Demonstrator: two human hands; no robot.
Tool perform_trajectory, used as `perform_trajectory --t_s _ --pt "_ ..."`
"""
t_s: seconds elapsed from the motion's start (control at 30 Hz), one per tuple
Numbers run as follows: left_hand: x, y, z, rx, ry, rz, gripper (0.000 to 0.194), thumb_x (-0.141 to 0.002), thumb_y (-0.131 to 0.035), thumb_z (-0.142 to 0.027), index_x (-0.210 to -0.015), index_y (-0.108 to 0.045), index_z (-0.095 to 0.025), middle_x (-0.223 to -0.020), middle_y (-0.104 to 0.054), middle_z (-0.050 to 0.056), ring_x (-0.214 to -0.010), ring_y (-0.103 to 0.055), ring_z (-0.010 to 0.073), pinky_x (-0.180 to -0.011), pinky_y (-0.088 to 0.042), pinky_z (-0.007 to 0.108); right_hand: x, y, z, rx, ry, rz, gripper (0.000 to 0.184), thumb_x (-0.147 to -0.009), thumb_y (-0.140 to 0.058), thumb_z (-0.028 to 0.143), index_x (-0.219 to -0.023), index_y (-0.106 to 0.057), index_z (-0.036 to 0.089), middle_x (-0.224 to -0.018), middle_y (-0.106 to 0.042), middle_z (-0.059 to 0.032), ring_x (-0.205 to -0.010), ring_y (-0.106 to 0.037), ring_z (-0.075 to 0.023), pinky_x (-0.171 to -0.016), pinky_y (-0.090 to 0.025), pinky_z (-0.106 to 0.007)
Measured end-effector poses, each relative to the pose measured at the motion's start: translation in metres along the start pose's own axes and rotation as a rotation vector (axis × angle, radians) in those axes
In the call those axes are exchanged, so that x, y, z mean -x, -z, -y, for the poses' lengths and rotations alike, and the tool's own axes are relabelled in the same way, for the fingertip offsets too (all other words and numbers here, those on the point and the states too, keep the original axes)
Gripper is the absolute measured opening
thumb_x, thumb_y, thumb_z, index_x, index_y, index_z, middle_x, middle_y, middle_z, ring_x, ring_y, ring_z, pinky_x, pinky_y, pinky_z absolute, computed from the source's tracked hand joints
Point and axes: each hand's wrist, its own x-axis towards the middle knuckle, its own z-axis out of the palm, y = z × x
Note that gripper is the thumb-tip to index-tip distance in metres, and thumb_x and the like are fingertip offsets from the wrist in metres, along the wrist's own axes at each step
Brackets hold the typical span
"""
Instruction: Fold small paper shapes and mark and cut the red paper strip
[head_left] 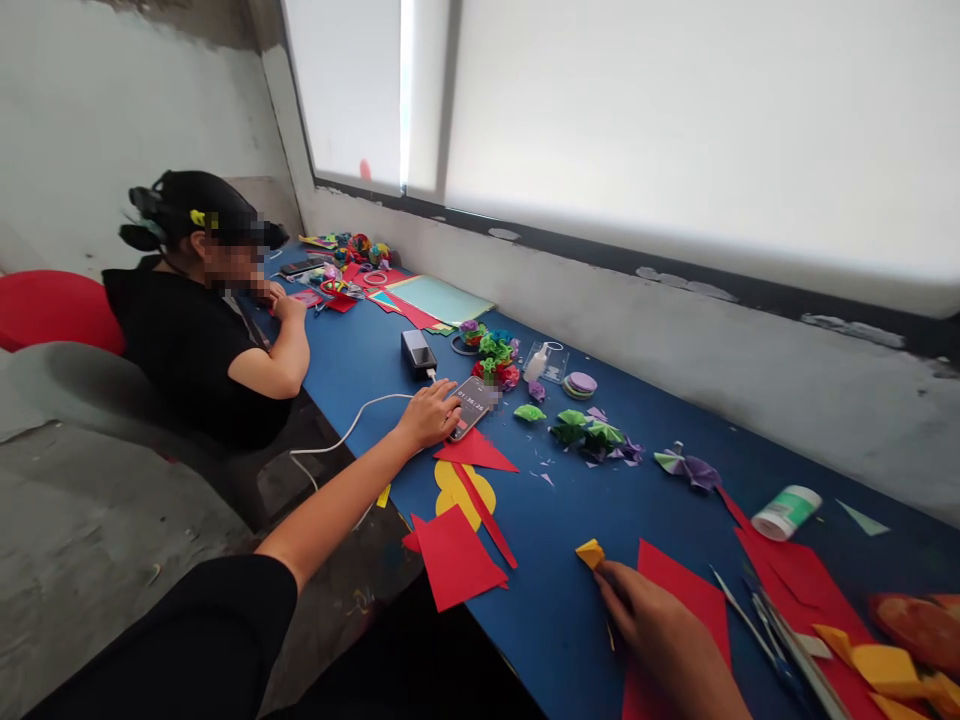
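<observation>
My left hand (431, 414) reaches out to a phone (472, 408) lying face up on the blue table. Its fingers are stretched out and rest over the screen, which shows large digits. My right hand (651, 618) is closed on a small piece of folded yellow paper (589, 552), pinched between thumb and fingers just above the table. Under and beside that hand lies a red paper sheet (671, 568). Between my hands are a red paper square (459, 560), a red strip and yellow paper circles (450, 484).
Paper flowers (499, 350), green and purple folded pieces (589, 430) and a glue bottle (537, 362) stand farther back. A white cable (375, 402) runs to a black device (418, 353). Scissors (772, 640) and a white-green tub (786, 513) are at right. Another person (202, 330) sits at left.
</observation>
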Motion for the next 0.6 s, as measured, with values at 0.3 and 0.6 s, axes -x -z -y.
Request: perform_trajectory --t_s 0.3,0.6 --pt "-0.0007 -0.0003 0.0004 0.015 -0.003 0.001 0.032 -0.09 -0.038 -0.031 -0.104 -0.063 -0.018 -0.134 -0.049 0.008 -0.129 -0.038 0.022 -0.105 -0.035 0.038 0.0017 0.0 0.0015 -0.034 -0.004 -0.053 0.033 -0.082 -0.037 0.048 -0.083 -0.061 0.026 -0.078 -0.072 -0.0044 -0.068 -0.07 -0.0235 -0.056 -0.05 -0.029" --pt "-0.0001 0.0039 -0.0005 0.063 0.003 -0.024 0.031 -0.089 -0.041 -0.03 -0.107 -0.062 -0.016 -0.133 -0.05 0.01 -0.128 -0.039 0.0241 -0.105 -0.032 0.041 0.0 0.0018 0.0043 -0.024 -0.036 -0.031 0.03 -0.08 -0.038 0.046 -0.081 -0.061 0.026 -0.075 -0.072 -0.0047 -0.063 -0.069 -0.0242 -0.049 -0.048 -0.029"
